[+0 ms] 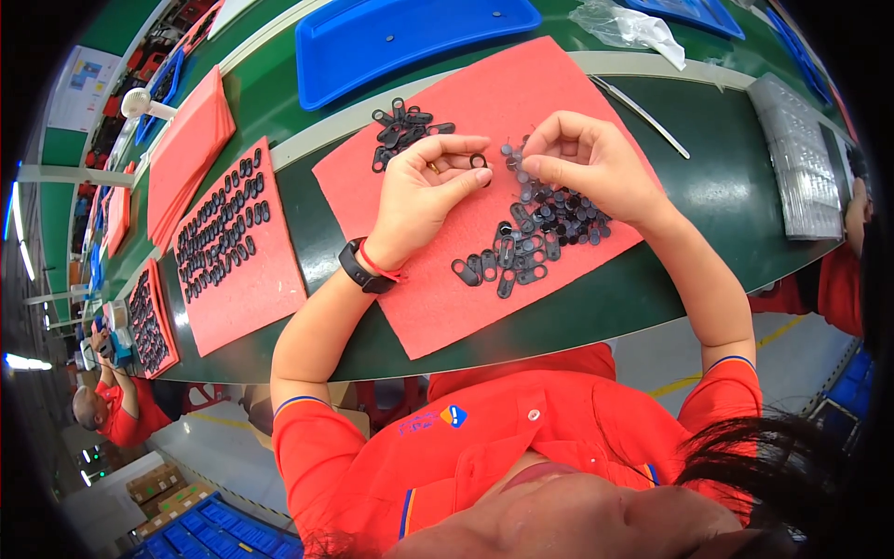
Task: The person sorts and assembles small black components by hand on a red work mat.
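Note:
My left hand (421, 191), with a dark wristband, pinches a small black oval plastic piece (479, 161) with a round hole between thumb and fingertips. To its right my right hand (596, 166) has thumb and forefinger pressed together; whatever they hold is hidden. Both hands hover over a red foam mat (410, 307). Under and beside my right hand lies a heap of small dark and greyish discs (573, 219). Nearer to me are several loose black oval pieces (512, 253). Another pile of such pieces (402, 129) sits beyond my left hand.
A blue tray (410, 42) stands at the back. Tweezers (643, 116) lie right of the mat, with clear plastic trays (792, 158) farther right. At left, another red mat (247, 298) bears rows of black pieces, near stacked red sheets (191, 149). Co-workers sit at both sides.

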Demonstrator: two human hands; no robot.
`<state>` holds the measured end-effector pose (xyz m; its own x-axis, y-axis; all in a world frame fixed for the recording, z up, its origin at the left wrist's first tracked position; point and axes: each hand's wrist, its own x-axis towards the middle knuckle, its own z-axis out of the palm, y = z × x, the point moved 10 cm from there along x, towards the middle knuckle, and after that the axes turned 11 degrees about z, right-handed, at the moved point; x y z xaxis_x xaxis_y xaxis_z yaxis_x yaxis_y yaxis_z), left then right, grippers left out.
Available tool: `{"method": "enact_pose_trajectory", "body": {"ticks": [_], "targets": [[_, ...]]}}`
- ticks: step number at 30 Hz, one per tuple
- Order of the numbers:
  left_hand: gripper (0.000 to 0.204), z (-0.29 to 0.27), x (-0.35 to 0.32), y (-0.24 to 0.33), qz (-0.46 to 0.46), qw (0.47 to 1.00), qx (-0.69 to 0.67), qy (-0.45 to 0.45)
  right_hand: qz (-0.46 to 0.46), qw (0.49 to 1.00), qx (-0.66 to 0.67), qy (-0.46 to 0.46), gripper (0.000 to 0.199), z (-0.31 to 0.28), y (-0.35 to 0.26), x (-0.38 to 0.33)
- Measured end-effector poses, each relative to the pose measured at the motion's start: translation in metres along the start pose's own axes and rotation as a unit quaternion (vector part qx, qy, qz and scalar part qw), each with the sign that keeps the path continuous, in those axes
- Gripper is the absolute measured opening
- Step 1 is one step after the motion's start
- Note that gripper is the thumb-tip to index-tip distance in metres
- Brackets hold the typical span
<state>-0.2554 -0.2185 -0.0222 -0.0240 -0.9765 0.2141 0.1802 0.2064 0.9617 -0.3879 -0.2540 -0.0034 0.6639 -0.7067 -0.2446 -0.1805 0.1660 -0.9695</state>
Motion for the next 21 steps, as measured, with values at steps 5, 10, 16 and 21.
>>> {"method": "enact_pose_trajectory", "body": {"ticks": [5,10,16,21], "targets": [[0.025,0.000,-0.001,-0.002,-0.010,1.000,0.021,-0.010,-0.041,0.999,0.013,0.028,0.014,0.001,0.005,0.000],[0.021,0.003,-0.003,-0.005,-0.043,0.999,-0.006,0.005,-0.029,0.999,-0.027,0.011,0.014,0.006,0.003,0.000],[0.019,0.002,-0.005,-0.002,-0.039,0.996,0.084,-0.004,-0.018,1.000,0.001,0.014,0.014,0.014,0.007,0.000],[0.019,0.003,-0.003,-0.002,-0.032,0.999,0.001,0.000,-0.016,1.000,0.001,0.005,0.010,0.015,0.011,0.003]]}}
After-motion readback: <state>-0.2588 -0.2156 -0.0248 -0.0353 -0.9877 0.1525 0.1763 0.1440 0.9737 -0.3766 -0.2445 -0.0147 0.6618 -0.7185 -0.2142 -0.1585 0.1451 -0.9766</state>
